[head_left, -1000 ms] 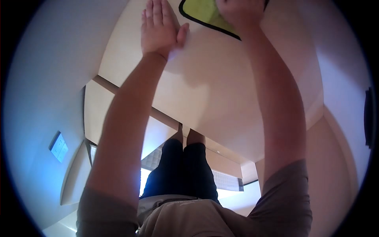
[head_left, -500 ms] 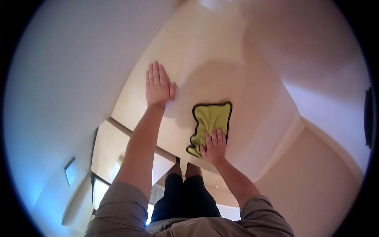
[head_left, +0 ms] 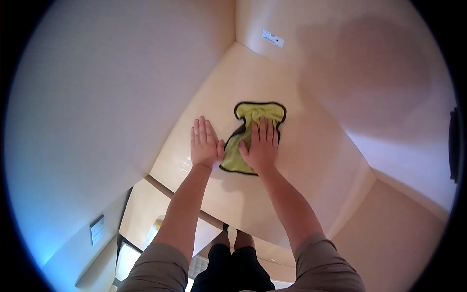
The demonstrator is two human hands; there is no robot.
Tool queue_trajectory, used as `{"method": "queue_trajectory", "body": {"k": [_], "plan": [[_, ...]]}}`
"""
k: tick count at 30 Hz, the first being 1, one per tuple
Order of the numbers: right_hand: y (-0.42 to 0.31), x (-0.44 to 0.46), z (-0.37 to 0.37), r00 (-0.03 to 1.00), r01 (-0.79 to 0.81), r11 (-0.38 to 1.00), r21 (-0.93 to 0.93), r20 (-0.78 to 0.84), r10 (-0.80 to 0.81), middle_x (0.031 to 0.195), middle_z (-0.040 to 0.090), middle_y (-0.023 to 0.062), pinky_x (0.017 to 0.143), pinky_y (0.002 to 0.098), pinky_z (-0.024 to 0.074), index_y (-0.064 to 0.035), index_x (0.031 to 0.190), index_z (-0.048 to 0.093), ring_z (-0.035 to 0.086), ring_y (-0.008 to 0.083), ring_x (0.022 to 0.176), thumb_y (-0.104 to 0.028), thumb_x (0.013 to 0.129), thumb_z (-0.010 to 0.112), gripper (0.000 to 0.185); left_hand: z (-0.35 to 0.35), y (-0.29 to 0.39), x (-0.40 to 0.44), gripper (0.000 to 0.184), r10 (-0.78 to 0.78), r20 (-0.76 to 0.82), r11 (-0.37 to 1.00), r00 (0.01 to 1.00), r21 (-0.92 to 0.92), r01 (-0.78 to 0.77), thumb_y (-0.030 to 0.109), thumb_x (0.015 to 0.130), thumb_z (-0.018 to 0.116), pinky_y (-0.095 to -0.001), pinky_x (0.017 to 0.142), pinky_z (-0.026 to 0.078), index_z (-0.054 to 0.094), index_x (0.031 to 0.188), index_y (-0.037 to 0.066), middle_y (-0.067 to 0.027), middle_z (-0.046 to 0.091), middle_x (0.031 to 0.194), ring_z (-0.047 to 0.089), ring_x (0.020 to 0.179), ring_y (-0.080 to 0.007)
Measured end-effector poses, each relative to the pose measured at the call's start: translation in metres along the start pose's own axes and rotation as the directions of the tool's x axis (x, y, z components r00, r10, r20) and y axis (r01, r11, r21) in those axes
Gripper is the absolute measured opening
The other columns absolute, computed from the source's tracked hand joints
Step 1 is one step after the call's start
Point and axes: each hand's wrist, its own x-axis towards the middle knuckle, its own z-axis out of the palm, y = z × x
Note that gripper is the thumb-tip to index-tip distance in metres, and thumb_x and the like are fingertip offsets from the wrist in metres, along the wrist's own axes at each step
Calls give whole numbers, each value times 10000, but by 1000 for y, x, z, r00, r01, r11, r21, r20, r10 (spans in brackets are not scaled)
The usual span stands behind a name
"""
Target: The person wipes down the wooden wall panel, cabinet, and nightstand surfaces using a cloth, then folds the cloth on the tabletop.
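A yellow-green cleaning cloth with a dark border lies rumpled on a pale, wood-coloured surface. My right hand rests flat on the cloth, fingers stretched forward, covering its middle and right part. To the left, my left hand lies palm down on the bare surface with its fingers extended. Its thumb comes close to the cloth's left edge; whether they touch I cannot tell.
A light wall runs along the left, with a switch plate low on it. The back panel carries a white label. Drawer or cabinet fronts lie below the front edge. A dark object shows at far right.
My right hand has moved forward with the cloth, which is now bunched differently. My left hand appears lower and nearer the cloth. The view has tilted up, bringing the label into sight.
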Motion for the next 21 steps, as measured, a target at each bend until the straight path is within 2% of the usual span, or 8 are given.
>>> {"method": "queue_trajectory", "body": {"k": [6, 12, 13, 14, 16, 17, 20, 21], "plan": [[0, -14, 10, 999, -40, 999, 23, -32, 41, 1539, 336, 125, 1154, 493, 225, -119, 1432, 441, 271, 354, 1425, -435, 849, 578, 677, 25, -12, 3, 807, 65, -124, 998, 990, 22, -63, 383, 896, 481, -506, 1197, 111, 196, 1466, -112, -273, 148, 1567, 111, 1467, -425], [12, -173, -19, 993, -119, 990, 74, 31, 117, 1544, 323, 125, 1168, 505, 191, -149, 1438, 447, 240, 357, 1438, -423, 849, 578, 663, 24, -2, -5, 918, 55, -106, 997, 993, -39, -59, 468, 849, 536, -499, 1195, 85, 163, 1496, -66, -278, 166, 1561, 121, 1457, -425], [15, -200, -20, 990, -133, 987, 85, 49, 130, 1547, 316, 125, 1171, 507, 183, -145, 1440, 443, 230, 359, 1442, -413, 851, 572, 660, 17, 17, -20, 913, 240, 12, 968, 971, 79, -240, 454, 842, 554, -503, 1190, 104, 173, 1493, -60, -271, 188, 1554, 152, 1449, -417], [16, -227, -23, 987, -154, 984, 93, 69, 148, 1550, 310, 124, 1173, 510, 175, -141, 1443, 439, 221, 360, 1446, -403, 854, 567, 657, 12, 46, -45, 908, 402, 153, 889, 903, 172, -425, 440, 835, 572, -507, 1185, 122, 183, 1491, -53, -263, 210, 1547, 183, 1440, -408], [13, -276, -25, 974, -209, 975, 71, 107, 201, 1551, 309, 124, 1176, 505, 172, -136, 1444, 438, 217, 358, 1448, -402, 862, 548, 649, -27, 113, -116, 705, 644, 433, 747, 631, -533, -396, 317, 820, 620, -504, 1177, 174, 407, 1403, -17, -219, 376, 1467, 283, 1408, -360], [11, -300, -29, 961, -236, 970, 49, 160, 226, 1552, 307, 125, 1179, 501, 169, -132, 1444, 437, 213, 356, 1450, -401, 869, 530, 642, -4, 134, -160, 700, 825, 316, 563, 468, -411, -717, 376, 834, 603, -496, 1180, 178, 445, 1378, -35, -217, 371, 1482, 274, 1420, -358], [13, -357, -40, 939, -261, 962, 85, 254, 233, 1555, 301, 130, 1180, 493, 180, -126, 1455, 421, 218, 354, 1450, -401, 883, 482, 637, 31, 162, -227, 752, 928, 84, 366, 363, -393, -844, 355, 809, 625, -484, 1193, 157, 405, 1396, -61, -213, 312, 1525, 259, 1434, -356], [25, -362, -40, 936, -277, 958, 71, 246, 252, 1555, 301, 130, 1180, 493, 180, -126, 1455, 421, 218, 354, 1450, -401, 883, 482, 637, 44, 173, -231, 753, 880, 107, 463, 462, -403, -789, 353, 810, 621, -486, 1193, 155, 402, 1397, -64, -213, 299, 1533, 251, 1439, -349]]}}
